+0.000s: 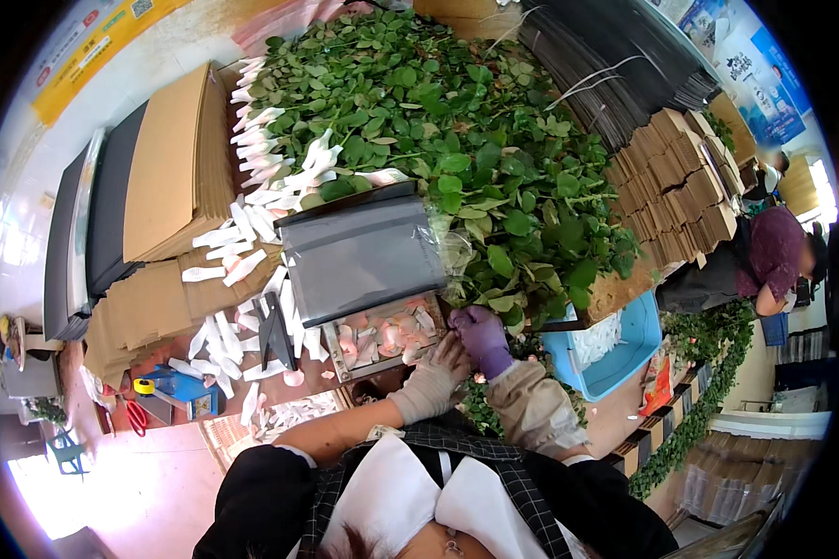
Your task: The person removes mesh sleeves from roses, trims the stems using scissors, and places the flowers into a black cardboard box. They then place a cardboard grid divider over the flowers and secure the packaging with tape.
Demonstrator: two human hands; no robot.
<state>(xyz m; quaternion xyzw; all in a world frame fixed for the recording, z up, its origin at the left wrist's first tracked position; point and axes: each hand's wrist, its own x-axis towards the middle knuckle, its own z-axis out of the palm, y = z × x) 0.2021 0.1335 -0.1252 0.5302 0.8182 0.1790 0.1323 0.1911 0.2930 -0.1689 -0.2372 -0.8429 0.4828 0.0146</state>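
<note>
My left hand (437, 374), with a pale wrap over its palm and wrist and the fingers bare, is close against my right hand (481, 339). That right hand wears a purple glove and has its fingers curled. Both meet at the table's front edge; what lies between the fingers is hidden. Just left of them is a shallow tray (339, 363) holding pink petals (384, 335). Behind it, a stack of clear plastic sleeves (363, 255) lies on a dark, tilted surface. Leafy cut rose stems (426, 105) spread across the table, many with white foam nets (318, 154) on their heads.
Loose white nets (217, 342) surround black scissors (276, 332) at left. Red-handled scissors (136, 418) lie near a blue tape dispenser (196, 398). Cardboard stacks (168, 154) flank the stems. A blue basin (647, 349) is at right, with a person (772, 251) beyond.
</note>
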